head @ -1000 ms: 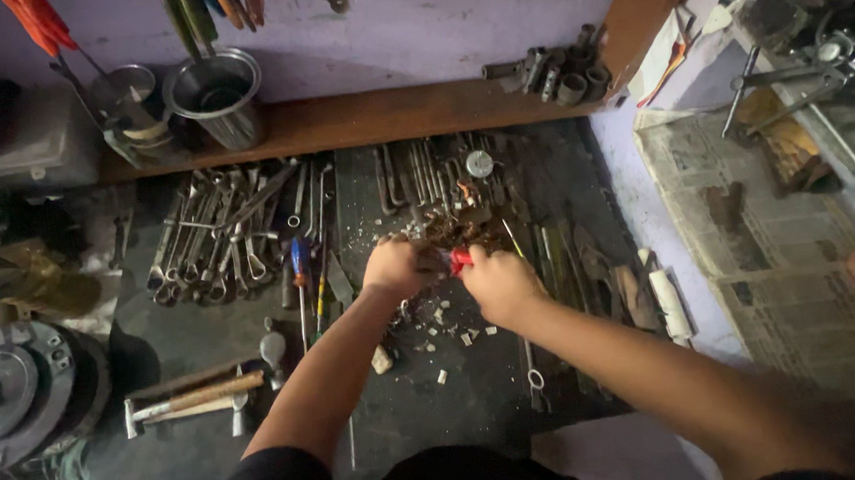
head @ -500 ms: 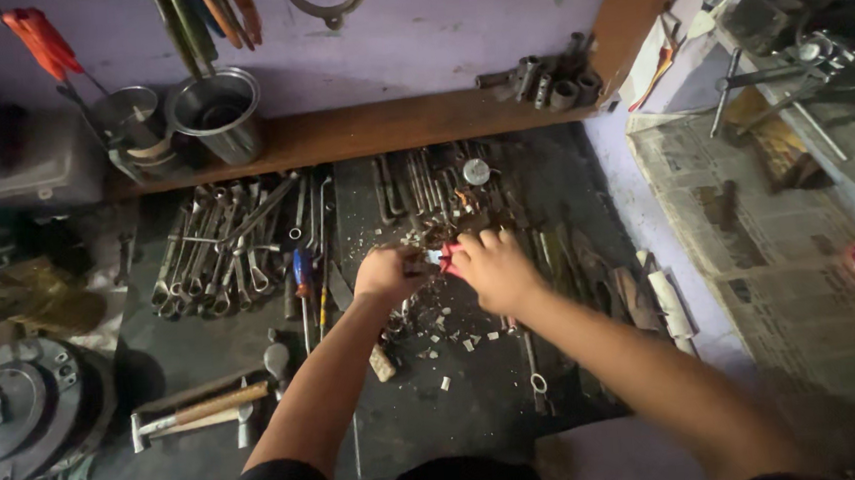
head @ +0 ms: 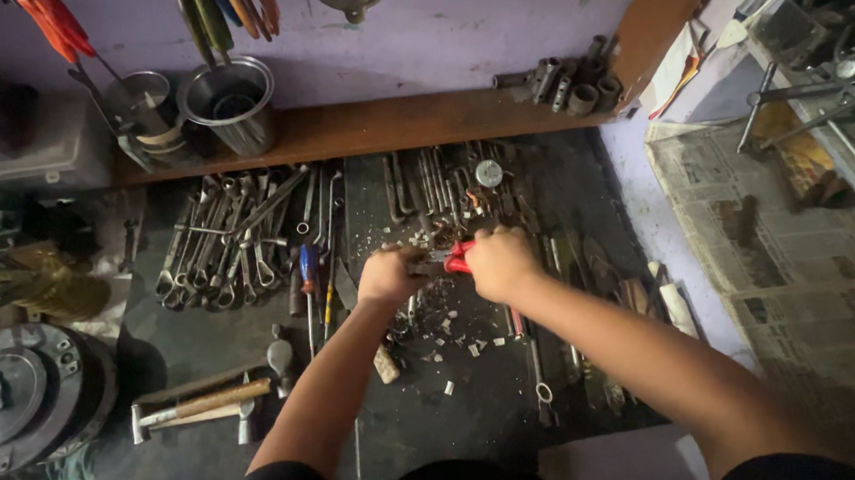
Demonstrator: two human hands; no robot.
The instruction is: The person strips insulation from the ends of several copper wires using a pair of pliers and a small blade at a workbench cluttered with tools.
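Both of my hands meet over the middle of a dark workbench point(head: 206, 366). My right hand point(head: 499, 263) is closed around the red handle of a small hand tool point(head: 457, 258). My left hand point(head: 388, 275) grips the tool's metal end or a small part held in it; which one is hidden by my fingers. Small pale chips and bits point(head: 449, 329) lie scattered on the bench just below my hands.
A row of spanners point(head: 237, 238) and screwdrivers point(head: 310, 278) lies to the left, hammers point(head: 208, 401) nearer me. Two metal cups point(head: 232, 103) stand on a wooden ledge, sockets point(head: 572, 85) at its right end. A round metal disc point(head: 12, 394) sits far left, newspaper point(head: 779, 245) at right.
My hands have stayed together on the red-handled tool. The view has shifted slightly, so the hands sit a little further left and higher than a second ago.
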